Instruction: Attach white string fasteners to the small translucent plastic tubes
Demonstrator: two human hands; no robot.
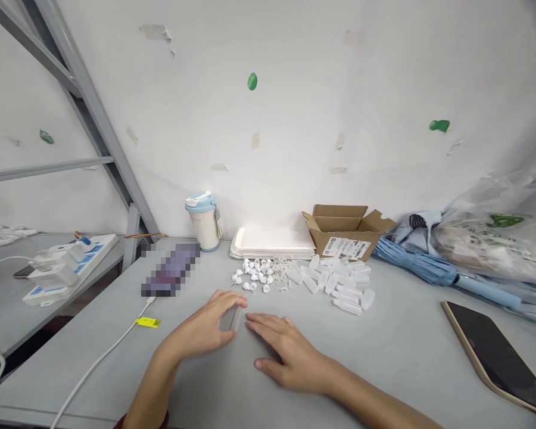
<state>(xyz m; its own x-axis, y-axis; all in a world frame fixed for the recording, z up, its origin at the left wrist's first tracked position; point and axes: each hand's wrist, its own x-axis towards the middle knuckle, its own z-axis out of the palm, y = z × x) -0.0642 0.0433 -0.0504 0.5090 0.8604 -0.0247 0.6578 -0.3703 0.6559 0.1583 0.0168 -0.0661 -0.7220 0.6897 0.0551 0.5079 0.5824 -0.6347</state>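
Observation:
My left hand [205,325] is curved around a small translucent plastic bottle [237,319], pinched between thumb and fingers just above the grey table. A white tip shows at the bottle's upper end, partly covered by my fingers. My right hand [290,351] has its fingers stretched out, the fingertips close beside the bottle; I cannot tell whether they touch it. Beyond my hands lie a group of small white caps [259,274], a tangle of thin whitish pieces [286,271], and a heap of translucent bottles [335,279].
Against the wall stand a cup with a blue lid [206,223], a stack of white envelopes [272,243] and an open cardboard box [343,235]. A folded blue umbrella [420,262] and a phone [495,351] lie at right. A charging cable [102,357] crosses the left side.

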